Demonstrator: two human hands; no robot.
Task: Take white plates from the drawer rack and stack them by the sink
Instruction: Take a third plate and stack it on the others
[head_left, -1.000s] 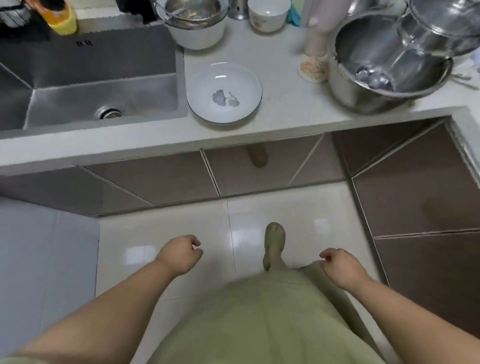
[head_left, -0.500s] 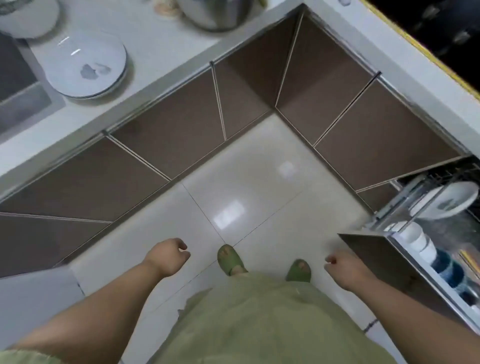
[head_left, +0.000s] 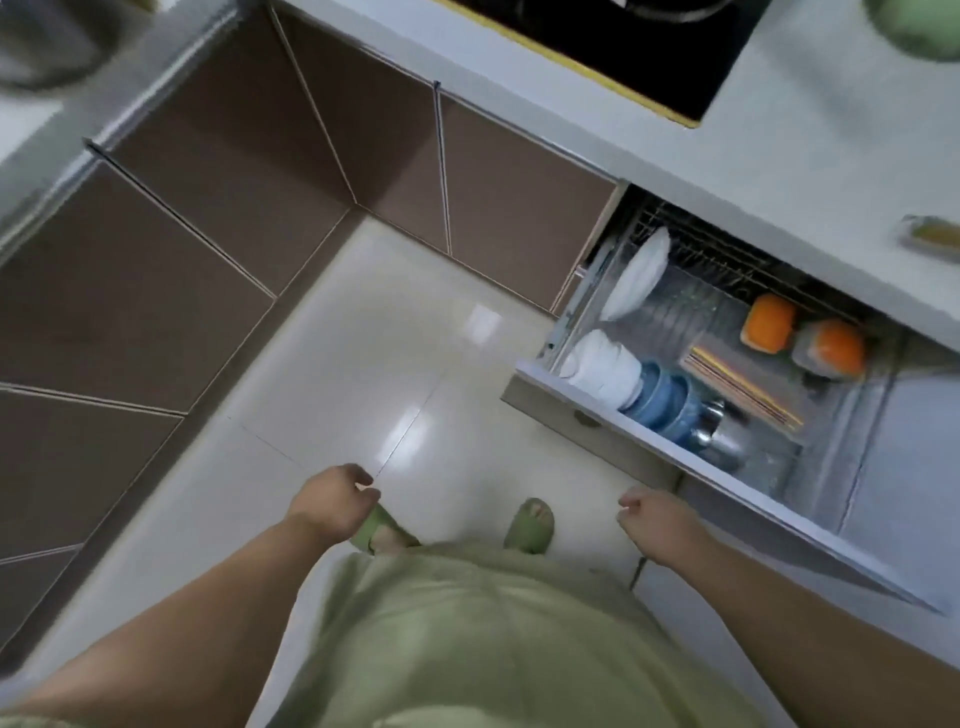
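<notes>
An open drawer rack juts out at the right under the counter. A white plate stands on edge at its back left. White bowls lie nested at its front left, with blue bowls beside them. My left hand hangs over the floor with loosely curled fingers and holds nothing. My right hand hangs just in front of the drawer's front panel, loosely curled, and holds nothing. The sink and the plate on the counter are out of view.
Two orange-lidded containers and chopsticks sit in the drawer. A black cooktop lies on the counter above. Brown cabinet doors line the corner. My green slippers stand on the pale tiled floor.
My view has swung right, away from the sink and the counter plate, onto the open drawer rack. Both hands stay low and hold nothing.
</notes>
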